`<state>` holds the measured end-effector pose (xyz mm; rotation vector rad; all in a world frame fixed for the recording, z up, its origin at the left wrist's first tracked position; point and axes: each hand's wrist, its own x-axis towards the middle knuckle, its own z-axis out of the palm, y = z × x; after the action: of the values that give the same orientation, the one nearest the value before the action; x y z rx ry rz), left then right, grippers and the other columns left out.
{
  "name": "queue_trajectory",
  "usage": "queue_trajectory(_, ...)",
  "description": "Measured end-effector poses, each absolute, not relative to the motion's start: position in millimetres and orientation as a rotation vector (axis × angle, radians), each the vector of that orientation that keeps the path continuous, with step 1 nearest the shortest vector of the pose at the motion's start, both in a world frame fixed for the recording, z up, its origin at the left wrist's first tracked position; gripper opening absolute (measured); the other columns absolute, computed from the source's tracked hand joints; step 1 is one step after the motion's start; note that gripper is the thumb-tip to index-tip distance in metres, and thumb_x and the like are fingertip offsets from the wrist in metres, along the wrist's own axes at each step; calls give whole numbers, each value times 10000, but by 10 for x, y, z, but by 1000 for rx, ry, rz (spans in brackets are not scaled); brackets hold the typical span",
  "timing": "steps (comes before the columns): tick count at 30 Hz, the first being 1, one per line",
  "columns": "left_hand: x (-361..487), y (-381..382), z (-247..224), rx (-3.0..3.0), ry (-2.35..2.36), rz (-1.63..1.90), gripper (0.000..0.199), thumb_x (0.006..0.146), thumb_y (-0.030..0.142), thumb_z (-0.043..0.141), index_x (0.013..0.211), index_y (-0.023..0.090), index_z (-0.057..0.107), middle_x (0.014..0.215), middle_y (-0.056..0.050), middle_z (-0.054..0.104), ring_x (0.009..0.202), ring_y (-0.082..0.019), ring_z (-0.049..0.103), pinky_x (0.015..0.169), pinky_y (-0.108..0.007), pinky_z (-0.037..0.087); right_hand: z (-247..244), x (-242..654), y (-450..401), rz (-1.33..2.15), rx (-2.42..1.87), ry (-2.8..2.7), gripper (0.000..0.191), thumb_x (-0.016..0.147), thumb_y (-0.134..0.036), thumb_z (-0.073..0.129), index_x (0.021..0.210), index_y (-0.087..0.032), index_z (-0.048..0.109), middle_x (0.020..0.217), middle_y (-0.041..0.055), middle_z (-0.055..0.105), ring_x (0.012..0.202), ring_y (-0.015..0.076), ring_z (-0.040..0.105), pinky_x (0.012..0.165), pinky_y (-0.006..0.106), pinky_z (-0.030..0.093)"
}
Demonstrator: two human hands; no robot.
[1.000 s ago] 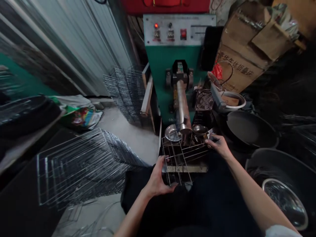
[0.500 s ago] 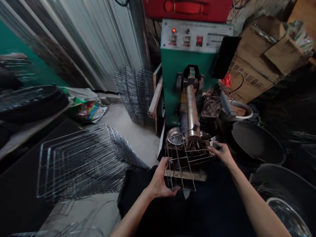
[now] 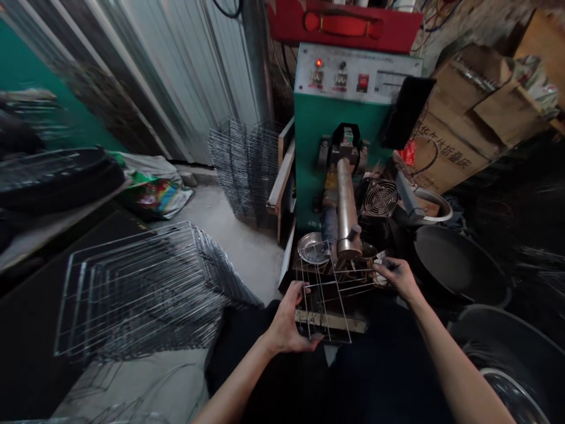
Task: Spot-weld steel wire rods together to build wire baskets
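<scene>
Wire rack point(image 3: 324, 309) sits at lower center, before the green welding machine point(image 3: 318, 153). Left hand point(image 3: 286, 321) grips its near edge, fingers wrapped closed on the wire. Right hand point(image 3: 396, 277) holds its right end, fingers curled closed. Stacked racks point(image 3: 141, 294) lie at lower left.

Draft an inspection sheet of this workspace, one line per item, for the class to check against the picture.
Surface: concrete floor, with a wooden bar beneath the rack.
Things in hand: wire rack, held in front of a green machine; steel dish just beyond it.
Clutter: stacked wire racks, cooling fan, black pan, cardboard box.
Hands: left hand grips the rack's near side; right hand is at its right end.
Cables: black cable at top; coloured wires upper right.
Surroundings: corrugated metal wall.
</scene>
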<state>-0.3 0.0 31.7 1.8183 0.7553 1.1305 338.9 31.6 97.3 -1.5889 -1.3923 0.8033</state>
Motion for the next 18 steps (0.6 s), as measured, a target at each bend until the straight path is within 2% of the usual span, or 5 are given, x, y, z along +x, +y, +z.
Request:
queue_trajectory(5, 27, 51, 298, 1818, 751, 1128, 1035, 592, 374, 845, 1476, 212, 333, 1340, -149, 456, 1203, -338, 592, 1092, -565, 529, 930, 3438, 350, 793, -1587, -1403, 692, 661, -807, 736, 514, -214, 410, 513, -57, 307, 515, 90, 279, 482, 251, 236)
queue_trajectory(14, 60, 102, 323, 1812, 769, 1134, 1020, 538, 322, 845, 1438, 217, 376, 1302, -134, 482, 1157, -335, 604, 1055, -557, 550, 911, 3478, 373, 758, -1610, -1422, 718, 663, -824, 718, 520, -232, 338, 537, -57, 262, 536, 96, 256, 498, 254, 216)
queue_trajectory(18, 59, 161, 309, 1853, 745, 1135, 1029, 564, 336, 838, 1465, 222, 355, 1309, -136, 484, 1180, -345, 598, 1072, -573, 536, 899, 3477, 393, 795, -1609, -1413, 689, 672, -812, 711, 539, -227, 372, 558, -50, 295, 554, 101, 270, 517, 255, 231)
